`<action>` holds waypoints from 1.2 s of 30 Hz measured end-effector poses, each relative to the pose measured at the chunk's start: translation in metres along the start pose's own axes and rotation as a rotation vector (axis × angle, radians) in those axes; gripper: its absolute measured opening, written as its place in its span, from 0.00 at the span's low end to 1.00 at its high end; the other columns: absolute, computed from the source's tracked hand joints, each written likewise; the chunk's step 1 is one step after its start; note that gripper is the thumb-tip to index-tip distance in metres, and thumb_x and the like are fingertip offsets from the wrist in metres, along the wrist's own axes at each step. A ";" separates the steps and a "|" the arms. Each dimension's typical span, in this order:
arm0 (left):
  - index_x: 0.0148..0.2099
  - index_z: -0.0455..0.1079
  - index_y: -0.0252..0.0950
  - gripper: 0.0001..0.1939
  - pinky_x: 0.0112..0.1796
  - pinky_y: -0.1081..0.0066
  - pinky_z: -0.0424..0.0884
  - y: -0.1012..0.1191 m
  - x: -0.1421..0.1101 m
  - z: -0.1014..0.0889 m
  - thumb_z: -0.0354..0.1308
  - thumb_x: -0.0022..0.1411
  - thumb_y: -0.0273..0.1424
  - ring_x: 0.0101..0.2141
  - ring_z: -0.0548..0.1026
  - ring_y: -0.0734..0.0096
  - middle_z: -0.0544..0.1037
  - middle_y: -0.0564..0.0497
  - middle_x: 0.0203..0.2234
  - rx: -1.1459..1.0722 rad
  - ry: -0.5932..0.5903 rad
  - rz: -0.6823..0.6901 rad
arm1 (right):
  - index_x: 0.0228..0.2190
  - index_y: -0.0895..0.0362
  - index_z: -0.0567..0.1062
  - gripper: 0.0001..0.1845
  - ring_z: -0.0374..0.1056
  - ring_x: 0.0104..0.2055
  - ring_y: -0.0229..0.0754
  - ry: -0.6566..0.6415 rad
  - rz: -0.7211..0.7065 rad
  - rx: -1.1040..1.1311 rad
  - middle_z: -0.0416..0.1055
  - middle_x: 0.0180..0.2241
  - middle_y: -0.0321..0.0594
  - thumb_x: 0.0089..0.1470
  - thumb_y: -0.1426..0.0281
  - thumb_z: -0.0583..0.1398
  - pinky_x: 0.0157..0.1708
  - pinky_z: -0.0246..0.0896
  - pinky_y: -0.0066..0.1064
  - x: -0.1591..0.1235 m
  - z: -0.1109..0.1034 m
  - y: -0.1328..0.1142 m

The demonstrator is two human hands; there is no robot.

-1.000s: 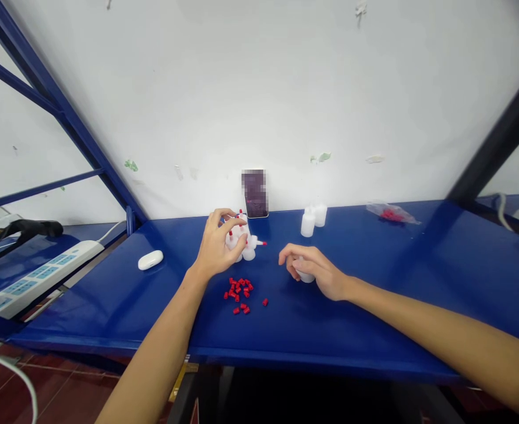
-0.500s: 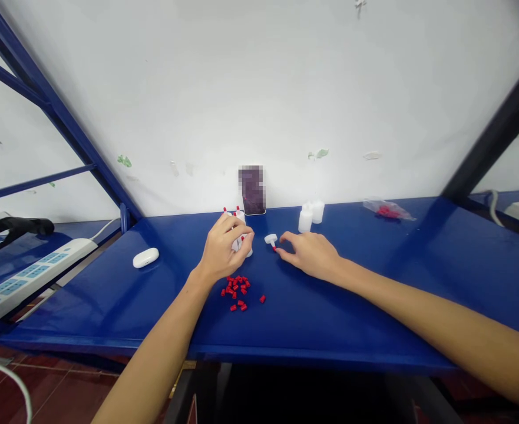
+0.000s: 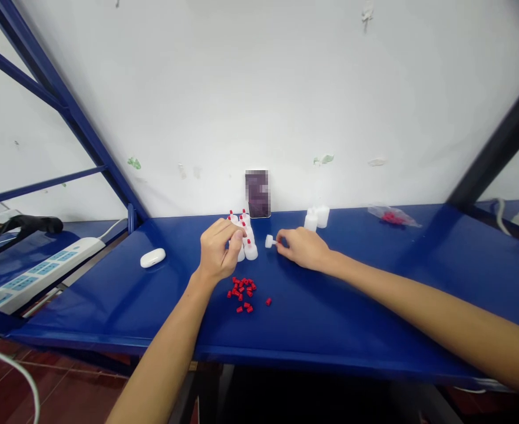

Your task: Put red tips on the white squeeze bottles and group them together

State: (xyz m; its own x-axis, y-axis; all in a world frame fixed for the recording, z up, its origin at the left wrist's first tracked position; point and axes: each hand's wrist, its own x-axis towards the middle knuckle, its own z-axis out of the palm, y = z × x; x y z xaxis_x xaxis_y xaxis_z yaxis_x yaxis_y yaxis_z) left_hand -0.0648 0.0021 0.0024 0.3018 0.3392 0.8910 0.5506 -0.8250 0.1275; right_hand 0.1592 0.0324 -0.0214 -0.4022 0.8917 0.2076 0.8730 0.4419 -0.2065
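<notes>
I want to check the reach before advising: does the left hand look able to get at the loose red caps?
Probably yes: the loose red caps lie just nearer the person than the left hand, with nothing visible between them. The right hand, pinching a white nozzle, is off to the side.

A white wall (image 3: 286,88) rises beyond the hands (image 3: 220,248), marked by several chipped patches (image 3: 327,159) (a few tinged green). The glossy blue tabletop (image 3: 351,330) spreads beneath the hands and runs back to the wall's foot. To the left of the hands, a blue metal frame (image 3: 76,126) slants upward, crossed by narrower rails (image 3: 42,186); to their right, a dark post (image 3: 498,129) angles the opposite way. Nearer than the hands and to their left, red floor tiles (image 3: 73,391) with pale joints show past the tabletop's front edge, beneath which deep shadow (image 3: 330,394) gathers.
</notes>
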 end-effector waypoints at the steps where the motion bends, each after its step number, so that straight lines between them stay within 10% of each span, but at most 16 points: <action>1: 0.30 0.70 0.35 0.18 0.32 0.67 0.64 0.001 0.000 -0.001 0.45 0.70 0.30 0.26 0.69 0.70 0.73 0.50 0.22 0.000 0.005 -0.011 | 0.41 0.54 0.77 0.12 0.70 0.29 0.42 0.023 -0.006 0.022 0.77 0.30 0.40 0.60 0.65 0.56 0.25 0.49 0.29 0.003 -0.004 -0.002; 7: 0.36 0.72 0.35 0.11 0.31 0.69 0.63 0.020 -0.019 -0.012 0.50 0.68 0.29 0.26 0.68 0.72 0.72 0.52 0.25 0.107 -0.056 -0.213 | 0.37 0.56 0.75 0.10 0.64 0.25 0.38 0.189 -0.110 0.218 0.72 0.24 0.35 0.57 0.64 0.58 0.26 0.47 0.29 0.021 -0.026 -0.025; 15: 0.38 0.72 0.39 0.10 0.30 0.69 0.64 0.022 -0.058 -0.042 0.50 0.68 0.31 0.27 0.71 0.68 0.74 0.53 0.28 0.221 -0.453 -0.532 | 0.36 0.55 0.77 0.10 0.64 0.27 0.39 0.154 -0.154 0.280 0.73 0.25 0.36 0.57 0.64 0.59 0.27 0.48 0.29 0.035 -0.027 -0.049; 29: 0.55 0.74 0.46 0.17 0.36 0.71 0.70 0.007 -0.066 -0.055 0.47 0.71 0.32 0.33 0.74 0.71 0.72 0.49 0.44 -0.013 -0.737 -0.487 | 0.33 0.55 0.78 0.14 0.65 0.28 0.39 0.123 -0.138 0.358 0.73 0.26 0.36 0.58 0.58 0.58 0.30 0.51 0.29 0.030 -0.009 -0.045; 36: 0.49 0.78 0.46 0.14 0.36 0.70 0.70 0.005 -0.067 -0.052 0.51 0.70 0.34 0.32 0.74 0.72 0.73 0.50 0.42 0.026 -0.720 -0.486 | 0.26 0.57 0.71 0.19 0.61 0.20 0.38 0.172 -0.094 0.952 0.62 0.16 0.33 0.61 0.65 0.45 0.25 0.55 0.29 -0.001 0.006 -0.036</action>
State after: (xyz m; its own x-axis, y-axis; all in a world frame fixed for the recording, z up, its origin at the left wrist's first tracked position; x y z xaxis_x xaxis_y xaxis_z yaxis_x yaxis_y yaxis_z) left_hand -0.1229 -0.0481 -0.0345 0.4430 0.8618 0.2472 0.7609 -0.5073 0.4047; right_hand 0.1270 0.0164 -0.0196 -0.3473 0.8557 0.3836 0.2206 0.4721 -0.8535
